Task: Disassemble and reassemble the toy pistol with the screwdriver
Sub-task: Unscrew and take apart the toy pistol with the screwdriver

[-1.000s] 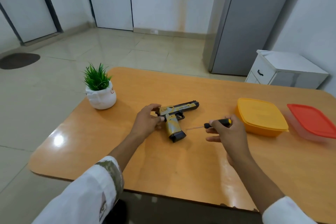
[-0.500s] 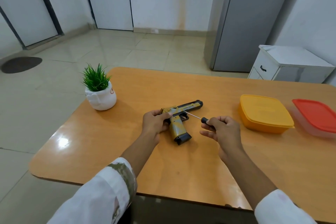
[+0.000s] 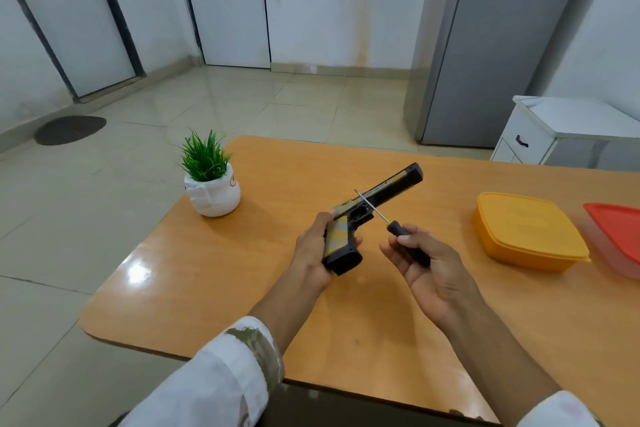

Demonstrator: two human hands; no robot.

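The yellow and black toy pistol (image 3: 381, 196) is lifted off the wooden table (image 3: 242, 274), barrel pointing up and to the right. My left hand (image 3: 313, 250) grips its handle from the left. My right hand (image 3: 420, 263) holds the black handle of a small screwdriver (image 3: 398, 230). The thin metal shaft points up and to the left and crosses in front of the pistol near the trigger guard. Whether the tip touches the pistol cannot be told.
A small green plant in a white pot (image 3: 211, 184) stands at the table's left. A yellow lidded box (image 3: 526, 230) and a red-lidded box (image 3: 616, 236) sit at the right. A grey fridge (image 3: 485, 45) and a white cabinet (image 3: 561, 132) stand behind.
My left hand has raised the pistol from the table and moved its grip to the handle. My right hand turned the screwdriver and brought its shaft up against the pistol.
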